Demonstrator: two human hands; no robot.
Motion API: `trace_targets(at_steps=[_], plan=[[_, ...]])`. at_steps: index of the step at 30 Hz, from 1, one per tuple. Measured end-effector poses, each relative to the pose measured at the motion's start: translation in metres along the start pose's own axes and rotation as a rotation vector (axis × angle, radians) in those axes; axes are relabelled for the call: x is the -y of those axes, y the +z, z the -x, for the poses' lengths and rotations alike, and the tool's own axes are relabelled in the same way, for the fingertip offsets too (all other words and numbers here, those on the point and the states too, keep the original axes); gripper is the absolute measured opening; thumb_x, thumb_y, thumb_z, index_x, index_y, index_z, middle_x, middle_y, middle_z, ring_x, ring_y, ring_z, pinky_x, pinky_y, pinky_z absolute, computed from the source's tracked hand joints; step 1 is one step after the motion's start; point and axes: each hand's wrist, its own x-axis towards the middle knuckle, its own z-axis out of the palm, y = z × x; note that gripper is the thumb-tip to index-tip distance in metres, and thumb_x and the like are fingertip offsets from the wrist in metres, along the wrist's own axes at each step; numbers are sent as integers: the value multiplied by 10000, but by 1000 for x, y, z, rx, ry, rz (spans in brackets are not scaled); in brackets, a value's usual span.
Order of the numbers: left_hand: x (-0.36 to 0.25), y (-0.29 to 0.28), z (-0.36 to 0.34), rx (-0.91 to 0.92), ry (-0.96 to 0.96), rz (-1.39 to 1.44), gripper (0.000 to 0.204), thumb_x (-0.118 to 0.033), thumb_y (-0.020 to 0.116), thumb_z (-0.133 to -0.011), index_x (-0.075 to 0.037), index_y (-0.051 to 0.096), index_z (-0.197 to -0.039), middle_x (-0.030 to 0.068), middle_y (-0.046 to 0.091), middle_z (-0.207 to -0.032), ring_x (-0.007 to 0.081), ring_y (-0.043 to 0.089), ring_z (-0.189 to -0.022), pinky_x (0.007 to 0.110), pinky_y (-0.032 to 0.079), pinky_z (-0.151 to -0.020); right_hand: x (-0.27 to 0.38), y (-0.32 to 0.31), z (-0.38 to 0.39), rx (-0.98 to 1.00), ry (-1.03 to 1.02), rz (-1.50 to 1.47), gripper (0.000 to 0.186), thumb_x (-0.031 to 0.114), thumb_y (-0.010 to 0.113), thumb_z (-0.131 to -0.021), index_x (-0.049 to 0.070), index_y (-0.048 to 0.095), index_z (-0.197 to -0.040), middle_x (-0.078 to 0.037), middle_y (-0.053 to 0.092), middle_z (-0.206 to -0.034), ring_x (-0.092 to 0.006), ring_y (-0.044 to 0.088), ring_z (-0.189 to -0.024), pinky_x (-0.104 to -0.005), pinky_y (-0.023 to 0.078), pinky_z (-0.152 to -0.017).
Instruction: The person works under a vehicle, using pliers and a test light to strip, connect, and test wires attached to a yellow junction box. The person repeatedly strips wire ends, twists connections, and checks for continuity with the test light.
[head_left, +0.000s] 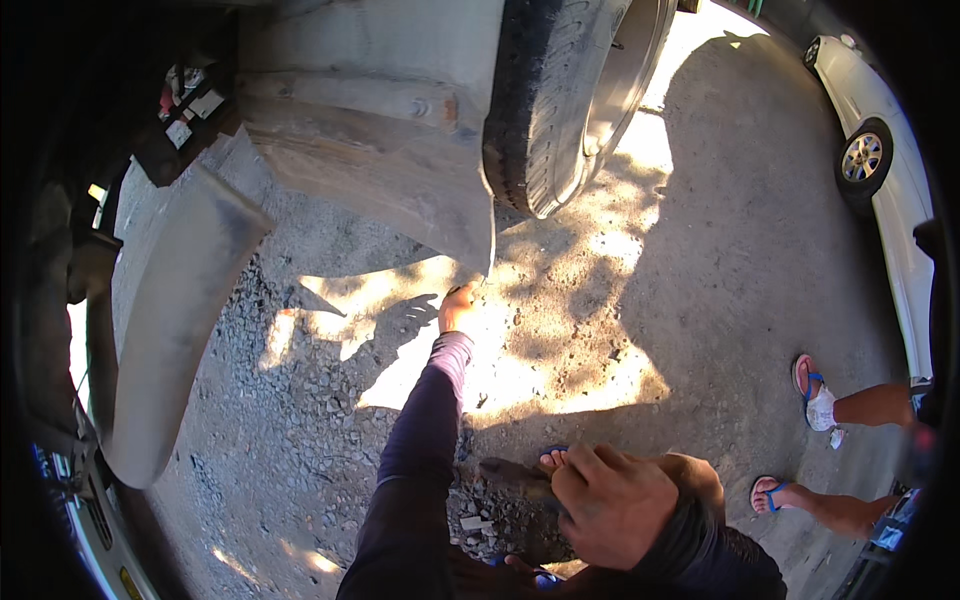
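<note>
A dusty grey-beige mud flap (390, 185) hangs beside a large black tyre (530, 110), with bolt heads across its upper part. My left hand (460, 308) reaches forward, its fingers closed at the flap's lower corner; the fingertips are partly lost in bright sunlight. Lower and to the right, close to my body, my right hand (620, 505) is curled into a grip. From it a dark, blunt-ended tool (513, 474) sticks out to the left; its exact kind cannot be made out.
A long curved grey panel (185, 330) hangs at the left beside dark vehicle parts. Gravel (290, 420) and sunlit patches cover the ground. At the right stand a person's legs in sandals (805, 385), with a white car (880, 170) behind.
</note>
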Motion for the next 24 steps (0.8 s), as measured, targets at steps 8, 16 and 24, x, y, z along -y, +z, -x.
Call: trace_targets(at_steps=[8,16,24], plan=[[15,77,-58,19,-174,230,182,-43,705,-842,-121,784,-986,136,688,-940,346,691,-936,412,549,-835,-31,-6,5,6,173,-4,254,220,593,-825,30,624,-990,-222,606,-1343,-330,629,-1162,-398,556,-916],[-104,-90,36,104,-159,735,217,-187,680,-999,17,708,-1066,75,747,-920,108,677,-773,265,545,-643,-49,-19,-32,-149,120,-271,329,191,749,-841,-10,629,-1073,-170,628,-975,-373,652,-926,-441,551,-839],[-192,-297,187,-279,15,394,225,-91,786,-874,-22,763,-1087,110,763,-1095,190,750,-834,289,575,-746,-7,-16,-73,-219,-30,-328,276,202,707,-916,-18,638,-1069,-196,653,-1018,-424,649,-959,-463,516,-816]])
